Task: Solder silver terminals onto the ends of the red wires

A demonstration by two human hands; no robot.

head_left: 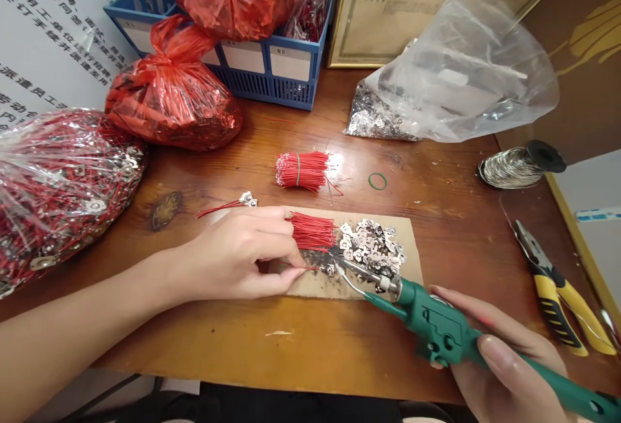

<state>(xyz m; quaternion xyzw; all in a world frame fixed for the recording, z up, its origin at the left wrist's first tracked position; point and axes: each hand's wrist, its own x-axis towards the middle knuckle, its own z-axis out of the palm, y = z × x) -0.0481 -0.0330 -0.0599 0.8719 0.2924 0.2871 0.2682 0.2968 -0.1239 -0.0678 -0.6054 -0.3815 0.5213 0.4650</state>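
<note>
Green soldering iron (pixel 434 323) is slanting over the right side of the tabletop (pixel 218 339), its long axis running from lower right to a tip pointing up-left over the cardboard (pixel 412 245). The right hand (pixel 504 358) is grasping its handle, the sensible hold; its body is looking stiff, its tip probably hot. The left hand (pixel 242 251) is pinching a red wire (pixel 312 268), likely light and bendy, best held by its insulation. It is lying nearly level, pointing right toward a small metal tab (pixel 330 270).
</note>
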